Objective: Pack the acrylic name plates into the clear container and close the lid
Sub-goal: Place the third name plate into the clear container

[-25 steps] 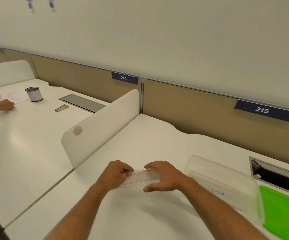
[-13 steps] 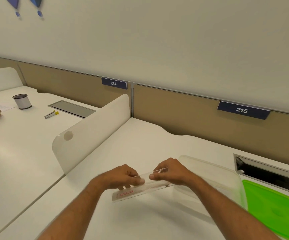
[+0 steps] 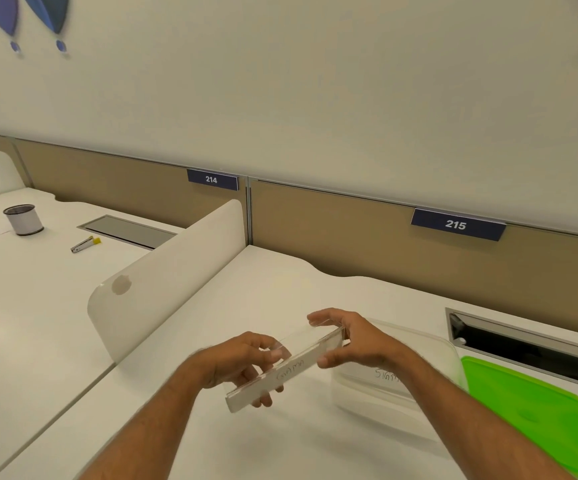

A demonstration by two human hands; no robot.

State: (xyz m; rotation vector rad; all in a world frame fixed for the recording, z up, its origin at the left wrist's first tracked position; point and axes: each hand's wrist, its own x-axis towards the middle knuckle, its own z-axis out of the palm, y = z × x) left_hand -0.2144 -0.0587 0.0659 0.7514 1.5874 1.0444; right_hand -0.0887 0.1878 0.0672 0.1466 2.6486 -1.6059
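Clear acrylic name plates (image 3: 286,370), stacked as one long bundle, are now lifted off the desk (image 3: 280,289) and tilted, where a second ago you pressed them flat on it. Your left hand (image 3: 242,365) cups the near end from below, and your right hand (image 3: 353,339) pinches the far end. That puts the stack just beside the clear container (image 3: 429,344), open near the desk's right edge, so lowering it in looks next. Beyond it the green lid (image 3: 537,407) lies flat, waiting.
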